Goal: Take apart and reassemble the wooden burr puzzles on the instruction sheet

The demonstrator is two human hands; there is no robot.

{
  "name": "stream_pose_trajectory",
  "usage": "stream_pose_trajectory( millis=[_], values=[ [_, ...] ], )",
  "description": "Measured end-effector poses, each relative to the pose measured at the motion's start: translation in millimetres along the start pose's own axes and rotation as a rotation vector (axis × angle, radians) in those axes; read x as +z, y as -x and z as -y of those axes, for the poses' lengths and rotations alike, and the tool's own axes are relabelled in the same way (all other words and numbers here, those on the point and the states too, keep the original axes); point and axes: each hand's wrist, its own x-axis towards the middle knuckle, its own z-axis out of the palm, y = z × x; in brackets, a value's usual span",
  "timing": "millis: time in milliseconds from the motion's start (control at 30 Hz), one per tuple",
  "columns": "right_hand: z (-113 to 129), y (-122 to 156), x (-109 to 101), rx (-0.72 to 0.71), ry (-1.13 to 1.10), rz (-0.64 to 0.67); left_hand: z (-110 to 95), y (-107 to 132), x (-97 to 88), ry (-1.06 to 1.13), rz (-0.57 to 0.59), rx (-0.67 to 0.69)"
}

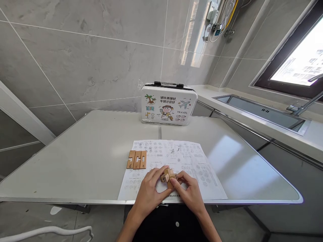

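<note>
Low over the front part of a printed instruction sheet (pixel 207 181), my left hand (pixel 151 186) and my right hand (pixel 189 191) hold a small cluster of interlocked wooden puzzle pieces (pixel 168 176) between them. One block end in the cluster bears a dark handwritten mark. The left fingers and thumb close round its left side. On its right side the right thumb and fingers pinch it; parts of the cluster are hidden behind them. Left of my hands, three notched wooden puzzle pieces (pixel 136 160) lie side by side at the sheet's left edge, with numbers written on them.
A white cartoon-printed case (pixel 168 107) stands upright at the back of the folding table (pixel 75 154), near the tiled wall. To the right runs a counter with a sink (pixel 259 109) and a faucet (pixel 297 109) below a window. The table's front edge is close to my body.
</note>
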Motion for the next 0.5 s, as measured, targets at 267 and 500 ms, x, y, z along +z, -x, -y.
stream_pose_trajectory(
  millis=[267, 500],
  values=[
    [-7, -1, -3, 0.042, -0.155, 0.024, -5, 3, -6.2, 0.148, 0.044, -0.085],
    [-5, -2, -8, 0.039, -0.162, 0.216, -6, 4, -13.6, 0.249, 0.102, -0.085]
  ],
)
